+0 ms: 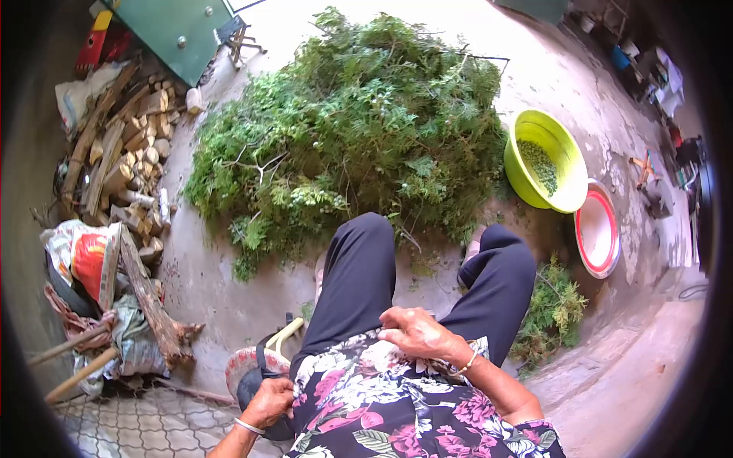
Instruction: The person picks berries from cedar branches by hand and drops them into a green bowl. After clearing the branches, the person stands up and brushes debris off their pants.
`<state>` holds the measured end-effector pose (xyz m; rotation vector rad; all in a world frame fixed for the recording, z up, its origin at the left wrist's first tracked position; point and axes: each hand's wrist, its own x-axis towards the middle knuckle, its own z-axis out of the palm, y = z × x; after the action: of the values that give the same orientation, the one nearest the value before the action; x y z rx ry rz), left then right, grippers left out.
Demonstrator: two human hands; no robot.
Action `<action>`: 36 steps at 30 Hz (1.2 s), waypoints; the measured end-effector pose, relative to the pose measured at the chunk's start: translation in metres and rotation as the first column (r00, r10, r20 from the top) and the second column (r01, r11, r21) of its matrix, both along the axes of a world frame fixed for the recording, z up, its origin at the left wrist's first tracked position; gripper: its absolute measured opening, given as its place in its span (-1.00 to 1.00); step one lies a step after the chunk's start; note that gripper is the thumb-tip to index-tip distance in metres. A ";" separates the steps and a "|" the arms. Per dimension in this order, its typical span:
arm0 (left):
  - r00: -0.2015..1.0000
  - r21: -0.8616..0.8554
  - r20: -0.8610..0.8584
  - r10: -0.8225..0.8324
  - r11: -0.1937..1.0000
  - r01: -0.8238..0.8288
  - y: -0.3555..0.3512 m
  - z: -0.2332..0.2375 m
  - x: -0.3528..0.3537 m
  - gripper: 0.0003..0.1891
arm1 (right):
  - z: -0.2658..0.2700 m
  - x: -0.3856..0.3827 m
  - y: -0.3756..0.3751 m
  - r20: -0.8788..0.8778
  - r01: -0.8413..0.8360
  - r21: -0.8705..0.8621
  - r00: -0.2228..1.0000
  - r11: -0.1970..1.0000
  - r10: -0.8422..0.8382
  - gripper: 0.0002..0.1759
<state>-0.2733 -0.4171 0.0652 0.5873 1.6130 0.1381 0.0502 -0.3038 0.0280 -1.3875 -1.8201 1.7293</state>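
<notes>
My right hand [416, 332] is over my lap, fingers bent together against the front of the floral shirt [366, 382]. Whatever it may hold is hidden. Down at my left hip, my left hand [269, 401] is closed at the side edge of the shirt, beside a dark item with a black strap [250, 382]; I cannot make out what the fingers grip. A large heap of green conifer branches [366, 130] lies in front of my feet. To its right stands a yellow-green basin [527, 172] with small green cones or berries [538, 166] inside.
A red-and-white basin [599, 233] stands beyond the yellow-green one. A small green branch [553, 309] lies right of my leg. On the left are stacked firewood [126, 168], sacks [80, 248], a thick log [149, 298] and wooden poles [80, 374]. Wire mesh [145, 420] lies lower left.
</notes>
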 end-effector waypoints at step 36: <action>0.608 0.485 -0.631 -0.481 0.367 0.794 -0.024 0.032 0.056 -0.81 | 0.118 0.015 -0.033 -0.714 -0.467 -0.404 0.699 0.786 0.049 -0.77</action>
<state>-0.2173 -0.4414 0.0968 2.0164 1.5123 0.0611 0.0653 -0.3367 0.1460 -0.4438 -1.1627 2.6280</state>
